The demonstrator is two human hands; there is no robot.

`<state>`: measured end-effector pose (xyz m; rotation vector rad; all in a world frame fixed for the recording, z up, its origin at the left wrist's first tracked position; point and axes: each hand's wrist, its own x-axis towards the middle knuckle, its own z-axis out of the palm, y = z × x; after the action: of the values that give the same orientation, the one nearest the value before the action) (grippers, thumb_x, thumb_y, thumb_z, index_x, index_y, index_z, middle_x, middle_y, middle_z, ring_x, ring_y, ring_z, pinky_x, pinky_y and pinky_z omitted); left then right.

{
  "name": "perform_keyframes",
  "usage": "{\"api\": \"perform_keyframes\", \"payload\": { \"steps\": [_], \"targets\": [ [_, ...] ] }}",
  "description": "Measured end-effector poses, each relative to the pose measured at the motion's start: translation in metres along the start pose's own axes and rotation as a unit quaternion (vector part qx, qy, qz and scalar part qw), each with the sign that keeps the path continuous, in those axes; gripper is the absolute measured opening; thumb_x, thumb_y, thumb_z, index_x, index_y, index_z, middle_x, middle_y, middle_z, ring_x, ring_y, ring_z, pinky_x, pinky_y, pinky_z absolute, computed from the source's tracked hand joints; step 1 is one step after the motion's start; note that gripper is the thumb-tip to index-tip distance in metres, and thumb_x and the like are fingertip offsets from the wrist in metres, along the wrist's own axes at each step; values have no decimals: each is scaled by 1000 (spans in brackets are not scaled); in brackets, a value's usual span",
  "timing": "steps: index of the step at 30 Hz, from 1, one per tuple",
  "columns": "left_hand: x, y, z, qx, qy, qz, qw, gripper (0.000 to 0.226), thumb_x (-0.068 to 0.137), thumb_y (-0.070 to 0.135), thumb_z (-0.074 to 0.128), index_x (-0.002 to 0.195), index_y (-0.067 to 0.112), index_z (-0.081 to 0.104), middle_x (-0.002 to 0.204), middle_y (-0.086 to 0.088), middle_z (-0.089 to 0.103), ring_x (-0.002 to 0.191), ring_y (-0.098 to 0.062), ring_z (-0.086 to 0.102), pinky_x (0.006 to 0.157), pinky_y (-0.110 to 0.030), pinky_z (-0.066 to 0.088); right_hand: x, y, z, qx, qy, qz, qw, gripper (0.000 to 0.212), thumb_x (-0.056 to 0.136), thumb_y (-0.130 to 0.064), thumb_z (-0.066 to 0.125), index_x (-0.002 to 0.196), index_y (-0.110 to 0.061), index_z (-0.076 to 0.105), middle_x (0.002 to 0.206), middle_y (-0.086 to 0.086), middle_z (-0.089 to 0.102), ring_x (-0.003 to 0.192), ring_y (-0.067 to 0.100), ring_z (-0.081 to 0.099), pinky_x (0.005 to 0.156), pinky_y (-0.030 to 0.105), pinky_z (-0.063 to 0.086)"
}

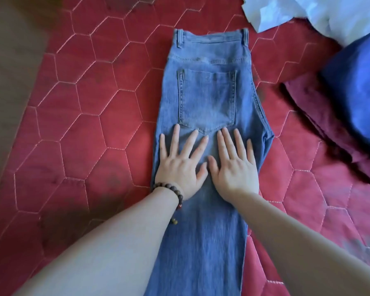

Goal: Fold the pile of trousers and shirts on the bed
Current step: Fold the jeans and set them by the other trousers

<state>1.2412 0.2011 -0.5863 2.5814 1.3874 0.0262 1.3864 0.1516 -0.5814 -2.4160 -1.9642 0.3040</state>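
A pair of blue jeans [207, 92] lies lengthwise on the red quilted bed cover [94, 124], folded in half along its length, waistband at the far end and a back pocket facing up. My left hand [179, 163], with a brown bead bracelet on its wrist, lies flat on the denim just below the pocket, fingers spread and straight. Beside it, my right hand [233, 163] presses flat on the jeans in the same way. The thumbs nearly touch. The legs run off the bottom of the view.
More clothes lie at the right: a dark blue garment [359, 86], a maroon one [320, 124] under it, and a white one [320, 11] at the top right. The bed's left edge meets brown floor [11, 71].
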Motion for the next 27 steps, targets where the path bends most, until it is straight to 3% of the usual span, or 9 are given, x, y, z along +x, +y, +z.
{"api": "perform_keyframes", "payload": {
  "steps": [2,5,8,11,13,17,19,22,27],
  "targets": [
    [1,0,-3,-11,-5,1,1000,61,89,46,39,147,30,38,153,-6,34,146,-41,14,113,-67,10,1,-3,-6,10,11,3,1000,64,95,-44,34,149,-11,33,157,3,29,146,26,21,119,47,11],
    [3,-2,-4,-39,6,-9,999,59,87,42,43,144,25,42,149,-16,38,144,-42,21,111,-68,17,36,-11,-19,35,119,-19,992,43,86,-28,44,121,-8,59,127,12,55,112,35,51,100,47,35],
    [4,-1,-1,-37,1,-18,999,60,85,41,46,139,15,46,148,-17,39,144,-39,23,111,-65,21,86,-18,-28,72,78,-141,984,46,95,-30,38,135,-14,51,141,7,49,129,30,43,107,44,33],
    [8,0,-1,-29,-12,-27,999,66,82,42,49,142,14,45,149,-11,37,146,-35,20,113,-63,18,135,-6,-27,-59,-71,-269,959,60,97,-55,13,153,-35,6,161,-8,8,149,17,4,119,50,4],
    [9,-1,0,-32,-7,-30,999,70,80,42,52,144,16,43,149,-10,38,145,-35,21,113,-63,18,178,9,-29,-134,-69,-258,954,60,94,-62,2,149,-42,-8,161,-11,-2,149,14,-4,117,53,-6],
    [8,-1,1,-38,6,-28,999,72,78,41,55,145,17,42,150,-8,35,145,-36,21,113,-64,19,239,9,-42,-103,25,-82,991,63,98,-57,15,154,-28,11,163,0,2,149,19,-2,116,57,-9],
    [9,-2,2,-40,9,-26,999,72,78,40,55,145,17,42,152,-8,34,146,-36,20,113,-64,19,232,-17,-38,-46,64,-123,989,66,98,-52,21,153,-16,18,162,4,7,149,21,3,118,55,-4],
    [8,-2,2,-40,3,-28,999,72,79,39,54,147,17,40,155,-8,31,146,-36,18,113,-64,18,212,-44,-25,-51,-9,-294,954,71,95,-57,15,154,-19,13,162,-3,10,149,16,3,120,49,1],
    [8,-3,2,-44,-9,-29,999,76,79,43,53,149,19,34,158,-5,26,148,-33,14,115,-62,15,270,-24,-35,-133,-4,-225,965,67,90,-69,-2,151,-42,-2,161,-16,0,149,15,-7,114,59,-11]
  ]
}}
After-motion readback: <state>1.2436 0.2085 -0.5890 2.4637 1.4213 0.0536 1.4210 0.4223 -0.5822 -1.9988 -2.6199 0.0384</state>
